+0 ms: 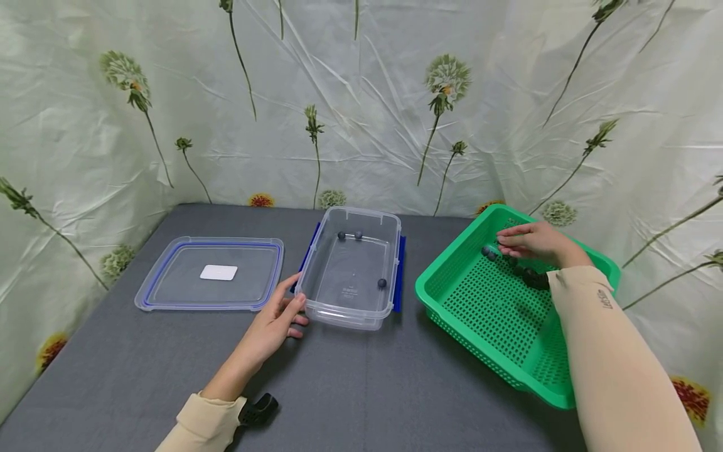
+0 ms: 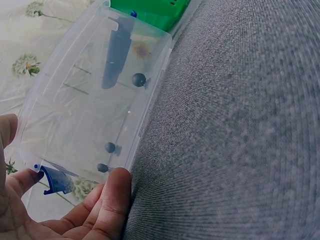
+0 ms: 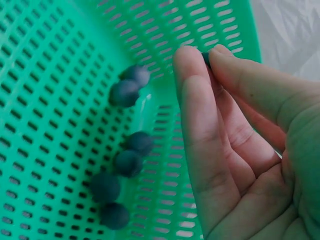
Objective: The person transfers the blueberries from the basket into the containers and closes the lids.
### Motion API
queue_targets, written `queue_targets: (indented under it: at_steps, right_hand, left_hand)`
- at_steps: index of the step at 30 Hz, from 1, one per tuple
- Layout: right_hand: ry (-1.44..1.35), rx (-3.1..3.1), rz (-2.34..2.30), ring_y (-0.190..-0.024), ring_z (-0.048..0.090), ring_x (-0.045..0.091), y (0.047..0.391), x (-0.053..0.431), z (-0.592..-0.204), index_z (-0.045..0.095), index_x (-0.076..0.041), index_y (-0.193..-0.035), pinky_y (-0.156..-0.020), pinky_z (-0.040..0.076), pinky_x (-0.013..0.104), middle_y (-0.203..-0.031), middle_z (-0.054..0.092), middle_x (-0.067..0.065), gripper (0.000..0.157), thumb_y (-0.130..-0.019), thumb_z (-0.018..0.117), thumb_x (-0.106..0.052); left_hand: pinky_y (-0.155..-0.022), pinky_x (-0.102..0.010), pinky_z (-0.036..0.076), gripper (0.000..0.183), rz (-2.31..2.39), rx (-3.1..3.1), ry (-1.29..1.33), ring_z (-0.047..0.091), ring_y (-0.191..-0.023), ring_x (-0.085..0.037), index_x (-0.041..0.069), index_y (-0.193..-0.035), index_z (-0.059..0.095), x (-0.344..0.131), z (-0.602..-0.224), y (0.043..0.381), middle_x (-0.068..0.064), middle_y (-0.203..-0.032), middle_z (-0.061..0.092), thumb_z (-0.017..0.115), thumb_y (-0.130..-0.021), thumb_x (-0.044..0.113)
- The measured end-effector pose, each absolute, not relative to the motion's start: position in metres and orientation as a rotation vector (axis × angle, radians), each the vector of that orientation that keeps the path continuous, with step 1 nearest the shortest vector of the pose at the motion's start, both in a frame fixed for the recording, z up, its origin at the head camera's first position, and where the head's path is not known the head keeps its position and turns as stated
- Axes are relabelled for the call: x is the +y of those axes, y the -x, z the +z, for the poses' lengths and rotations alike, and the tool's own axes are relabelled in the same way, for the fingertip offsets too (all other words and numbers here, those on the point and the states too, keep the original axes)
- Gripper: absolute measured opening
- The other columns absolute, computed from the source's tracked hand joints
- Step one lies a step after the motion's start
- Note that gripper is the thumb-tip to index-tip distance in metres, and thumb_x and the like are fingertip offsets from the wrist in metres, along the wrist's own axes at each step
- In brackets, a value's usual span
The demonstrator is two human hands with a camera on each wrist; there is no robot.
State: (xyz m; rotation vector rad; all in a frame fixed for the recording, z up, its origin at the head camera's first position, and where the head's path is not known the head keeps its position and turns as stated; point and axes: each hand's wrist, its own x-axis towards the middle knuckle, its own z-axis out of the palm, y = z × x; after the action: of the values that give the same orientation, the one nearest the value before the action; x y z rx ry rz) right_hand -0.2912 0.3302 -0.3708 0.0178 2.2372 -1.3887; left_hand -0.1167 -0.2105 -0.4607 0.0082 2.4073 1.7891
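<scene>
A clear plastic food container with blue side latches stands at the middle of the table. Three blueberries lie apart inside it. My left hand holds its near left corner, thumb on the near wall and index finger at the latch. To the right, my right hand is over the green basket, thumb and fingertips brought together. A dark bit of a blueberry shows in the pinch, the rest hidden by the fingers. Below, several blueberries lie along the basket's edge.
Left of the container, a clear lid with a blue seal and a white label lies flat on the grey tablecloth. A sheet printed with flowers hangs behind the table.
</scene>
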Motion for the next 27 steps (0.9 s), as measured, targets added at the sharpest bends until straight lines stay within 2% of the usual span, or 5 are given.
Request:
queue_targets:
  at_steps: [8,15,27]
  right_hand:
    - [0.019,2.265,-1.415,-0.095,0.074,-0.001,0.295,0.308,-0.352,0.033,0.012,-0.161,-0.089,0.061,0.018,-0.101,0.077,-0.013,0.057,-0.114,0.053,-0.014]
    - [0.084,2.289,-1.419,-0.097,0.076,0.003,0.297,0.284,-0.34,0.04,0.012,-0.158,-0.089,0.061,0.019,-0.109,0.078,-0.008,0.053,-0.113,0.056,-0.012]
    - [0.162,2.299,-1.421,-0.092,0.077,0.005,0.303,0.243,-0.33,0.049,0.008,-0.154,-0.086,0.062,0.02,-0.098,0.079,-0.01,0.05,-0.11,0.062,-0.011]
  left_hand:
    - [-0.077,-0.029,0.063,0.055,1.791,2.407,-0.014,0.072,-0.104,-0.028,0.029,-0.168,0.03,-0.211,-0.461,0.117,-0.028,-0.136,0.06,0.049,-0.116,0.036]
    - [-0.076,-0.029,0.063,0.055,1.783,2.421,-0.018,0.072,-0.104,-0.028,0.028,-0.168,0.03,-0.211,-0.46,0.117,-0.027,-0.134,0.06,0.048,-0.116,0.036]
    - [-0.076,-0.029,0.063,0.055,1.79,2.419,-0.021,0.072,-0.102,-0.027,0.029,-0.168,0.031,-0.21,-0.461,0.117,-0.027,-0.132,0.06,0.049,-0.116,0.035]
